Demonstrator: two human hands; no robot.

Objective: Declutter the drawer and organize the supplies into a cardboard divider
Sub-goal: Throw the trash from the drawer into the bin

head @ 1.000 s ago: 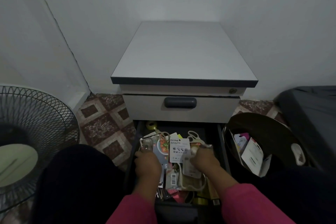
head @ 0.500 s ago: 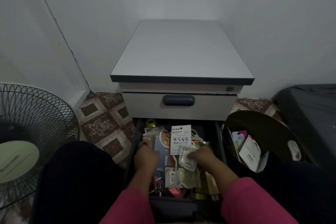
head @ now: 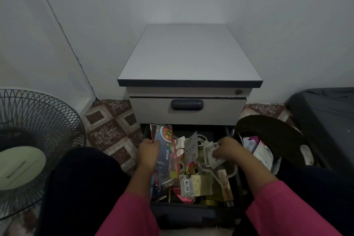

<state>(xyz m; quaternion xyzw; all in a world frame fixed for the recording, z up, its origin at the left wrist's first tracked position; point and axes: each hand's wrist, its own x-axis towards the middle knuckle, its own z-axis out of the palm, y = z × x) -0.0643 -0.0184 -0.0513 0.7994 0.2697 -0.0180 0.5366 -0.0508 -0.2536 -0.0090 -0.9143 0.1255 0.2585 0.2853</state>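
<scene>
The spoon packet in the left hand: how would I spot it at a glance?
Find the grey cabinet; its bottom drawer is pulled open and full of clutter. At its left side the left hand lifts a tall dark blue packet, the only one printed SPOON with a food picture on top.

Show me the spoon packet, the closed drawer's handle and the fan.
spoon packet (head: 165, 150), head view, its dark printed front.
drawer handle (head: 187, 104), head view, middle of the dark grip.
fan (head: 38, 120), head view, its wire grille.
</scene>
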